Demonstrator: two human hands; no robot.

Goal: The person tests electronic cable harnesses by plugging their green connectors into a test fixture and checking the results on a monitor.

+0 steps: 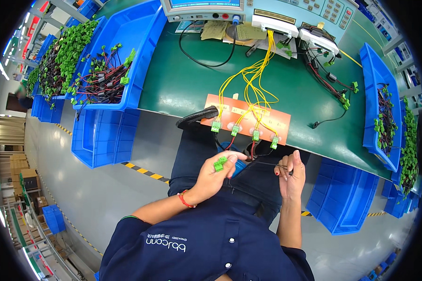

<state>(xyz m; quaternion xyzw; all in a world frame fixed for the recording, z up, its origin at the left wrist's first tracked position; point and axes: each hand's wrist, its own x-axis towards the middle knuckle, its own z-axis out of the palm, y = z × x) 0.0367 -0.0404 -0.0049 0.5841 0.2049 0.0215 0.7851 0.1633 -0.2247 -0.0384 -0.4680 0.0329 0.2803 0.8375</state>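
Note:
My left hand [212, 175] is closed, with a green terminal connector [220, 163] held at the thumb and its index finger stretched toward the right. My right hand [291, 177] pinches the dark end of a thin black cable [273, 164], which runs between the two hands. Both hands are in front of the table edge, just below an orange board [279, 121]. Several green connectors [236, 130] sit in a row along that board's near edge. Yellow wires [254, 84] run to them from above, and red and black leads hang below.
A tester with buttons [309, 14] stands at the back of the green table [173, 84]. Blue bins of wired green connectors flank it, one at left [143, 61] and one at right [369, 70]. A black object [197, 116] lies beside the board. More cables [330, 89] lie at right.

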